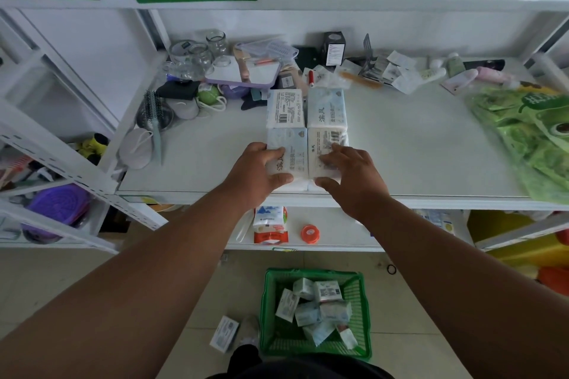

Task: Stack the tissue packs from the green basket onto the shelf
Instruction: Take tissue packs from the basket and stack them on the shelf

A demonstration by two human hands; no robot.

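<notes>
Tissue packs lie in two rows on the white shelf (415, 144). The far pair are a left pack (284, 108) and a right pack (328, 108). My left hand (257, 174) grips the near left tissue pack (292, 148), thumb on its front edge. My right hand (351, 177) grips the near right tissue pack (323, 140), which touches the left one. On the floor below stands the green basket (363, 317) with several more tissue packs (317, 308) jumbled inside. One loose pack (224, 333) lies on the floor left of the basket.
Glass jars (200, 54), a purple tray (243, 74), a hairbrush (155, 120) and small packets crowd the shelf's back and left. Green bags (529, 132) fill its right end. The lower shelf holds a red-and-white pack (270, 224) and an orange tape roll (310, 234).
</notes>
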